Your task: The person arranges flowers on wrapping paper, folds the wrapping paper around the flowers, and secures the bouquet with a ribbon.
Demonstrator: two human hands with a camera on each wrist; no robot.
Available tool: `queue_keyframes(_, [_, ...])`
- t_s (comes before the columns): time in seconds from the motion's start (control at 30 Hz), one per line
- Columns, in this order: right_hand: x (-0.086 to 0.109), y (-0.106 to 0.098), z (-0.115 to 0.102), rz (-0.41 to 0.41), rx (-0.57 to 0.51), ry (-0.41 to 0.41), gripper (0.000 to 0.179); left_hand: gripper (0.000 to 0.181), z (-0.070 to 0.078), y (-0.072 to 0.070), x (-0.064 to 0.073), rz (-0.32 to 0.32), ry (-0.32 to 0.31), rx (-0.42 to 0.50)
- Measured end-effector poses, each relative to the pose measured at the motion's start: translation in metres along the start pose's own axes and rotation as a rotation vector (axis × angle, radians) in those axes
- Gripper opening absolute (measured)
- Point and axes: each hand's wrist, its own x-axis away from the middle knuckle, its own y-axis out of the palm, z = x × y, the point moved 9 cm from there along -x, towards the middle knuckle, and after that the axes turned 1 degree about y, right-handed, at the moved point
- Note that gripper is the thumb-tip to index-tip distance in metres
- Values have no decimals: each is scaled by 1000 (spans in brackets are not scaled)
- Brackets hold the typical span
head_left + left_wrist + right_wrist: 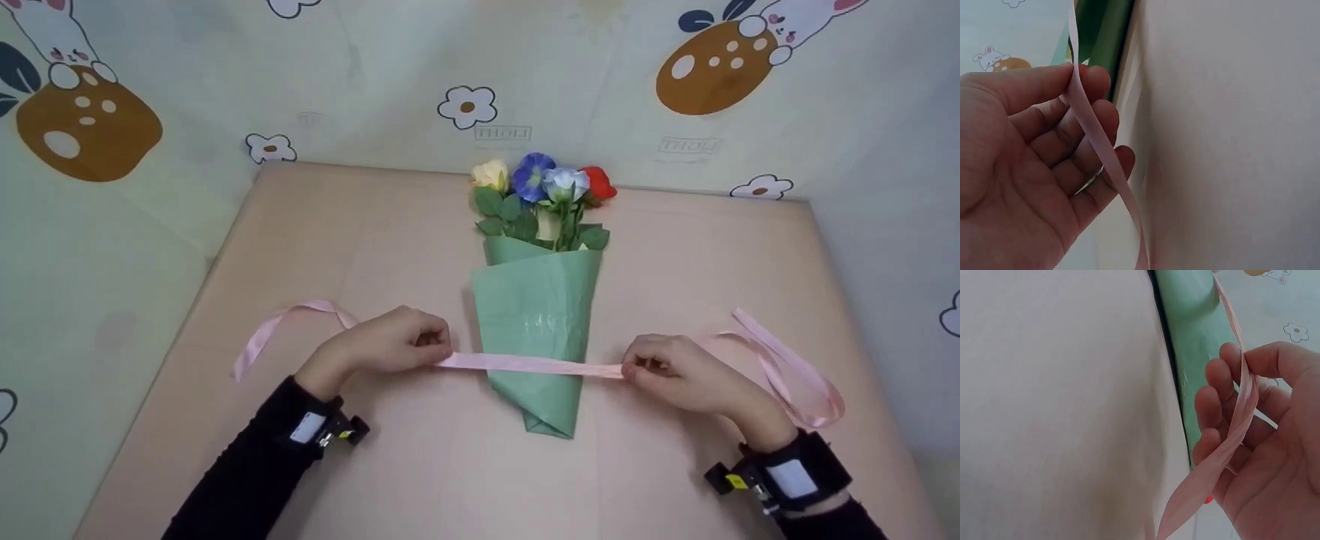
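Note:
A bouquet wrapped in green paper [536, 315] lies on the table, its narrow folded end toward me. Across its lower part runs a pink ribbon [525, 364], stretched straight between my two hands. My left hand [394, 341] pinches the ribbon between thumb and forefinger, left of the wrapper. To the right of it, my right hand [679, 371] pinches the other side the same way. In the left wrist view the ribbon's tail [1100, 146] trails down past the fingers. The right wrist view shows a twisted tail [1207, 472] hanging below the pinch.
At the bouquet's far end are a cream rose [491, 175], a purple-blue flower [532, 176], a pale blue flower [566, 184] and a red flower [598, 184]. The pinkish table [360, 232] meets a cartoon-printed backdrop [375, 90]. Loose ribbon loops lie outside each hand.

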Motion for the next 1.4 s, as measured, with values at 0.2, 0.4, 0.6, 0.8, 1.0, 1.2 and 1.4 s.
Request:
queue_keyframes(0.2, [0, 20, -12, -144, -7, -112, 27, 18, 8, 19, -2, -139, -6, -47])
queue_keyframes(0.4, [8, 33, -17, -297, -58, -113, 21, 20, 19, 41, 1, -258, -1, -68])
queue_keyframes(0.6, [13, 40, -16, -372, -58, -28, 18, 21, 25, 53, 4, -292, -48, -81])
queue_keyframes(0.8, [6, 31, -13, -245, 52, 38, 26, 26, 26, 43, 1, -214, -94, -185])
queue_keyframes(1.0, [-14, 16, -19, 86, 232, 4, 22, 28, 42, 6, -6, 47, -31, -316])
queue_keyframes(1.2, [-29, 27, -17, 143, 217, 111, 33, 33, 54, -28, -11, 321, -21, -170])
queue_keyframes(1.4, [-39, 35, -13, 185, 221, 241, 41, 45, 54, -46, -11, 562, -75, 22])
